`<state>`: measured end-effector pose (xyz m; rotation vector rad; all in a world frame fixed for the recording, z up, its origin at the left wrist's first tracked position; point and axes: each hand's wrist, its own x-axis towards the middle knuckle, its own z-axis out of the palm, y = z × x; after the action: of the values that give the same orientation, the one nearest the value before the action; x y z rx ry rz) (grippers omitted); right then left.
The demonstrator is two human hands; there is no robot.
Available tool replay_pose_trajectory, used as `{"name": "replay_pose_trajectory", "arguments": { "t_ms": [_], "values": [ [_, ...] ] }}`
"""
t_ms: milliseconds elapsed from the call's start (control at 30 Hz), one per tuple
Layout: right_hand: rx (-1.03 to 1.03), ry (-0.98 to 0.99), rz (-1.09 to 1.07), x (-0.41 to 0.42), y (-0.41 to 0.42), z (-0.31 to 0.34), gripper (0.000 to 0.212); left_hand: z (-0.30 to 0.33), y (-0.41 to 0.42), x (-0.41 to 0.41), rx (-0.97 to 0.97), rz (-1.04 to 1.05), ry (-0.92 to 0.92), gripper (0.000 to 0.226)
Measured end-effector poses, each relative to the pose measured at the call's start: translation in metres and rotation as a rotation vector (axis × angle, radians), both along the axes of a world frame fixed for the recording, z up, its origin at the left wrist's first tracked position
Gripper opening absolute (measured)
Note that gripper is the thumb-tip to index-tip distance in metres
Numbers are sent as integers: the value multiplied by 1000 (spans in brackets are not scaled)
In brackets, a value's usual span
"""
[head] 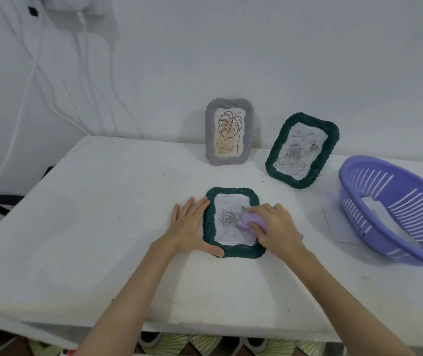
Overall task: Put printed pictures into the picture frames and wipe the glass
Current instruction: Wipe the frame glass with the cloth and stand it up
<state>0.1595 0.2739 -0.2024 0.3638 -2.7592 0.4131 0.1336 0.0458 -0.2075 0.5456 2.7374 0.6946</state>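
A dark green picture frame [232, 192] lies flat in the middle of the white table [89, 214], with a grey rose print behind its glass. My left hand [192, 226] rests flat against the frame's left edge, the thumb hooked round the lower left corner. My right hand [274, 228] grips a bunched purple cloth [246, 219] and presses it on the glass, right of the rose. A second dark green frame [302, 150] and a grey frame [228, 132] with a leaf drawing lean against the wall at the back.
A purple slotted plastic basket [395, 209] stands at the right with white paper inside it, and a white sheet lies beneath it. White cables hang down the wall at the left. The table's front edge runs just below my forearms.
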Motion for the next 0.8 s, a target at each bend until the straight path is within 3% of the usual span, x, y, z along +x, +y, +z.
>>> {"name": "replay_pose_trajectory", "arguments": {
  "t_ms": [133,267,333,500,700,800],
  "values": [
    [-65,-69,96,6,-25,0,10,-1,-1,0,1,10,8,137],
    [-97,-174,258,30,-8,11,13,-2,-1,-2,6,14,14,141],
    [-90,-231,204,23,9,17,12,-2,-1,-2,14,14,6,141],
    [-99,-144,33,-15,3,4,13,0,0,-2,-3,17,13,141],
    [-49,-169,244,11,-21,-4,13,-3,0,-4,9,22,49,142],
    [-110,-168,152,10,-2,-5,13,-4,-1,-4,1,9,62,141]
  ]
}}
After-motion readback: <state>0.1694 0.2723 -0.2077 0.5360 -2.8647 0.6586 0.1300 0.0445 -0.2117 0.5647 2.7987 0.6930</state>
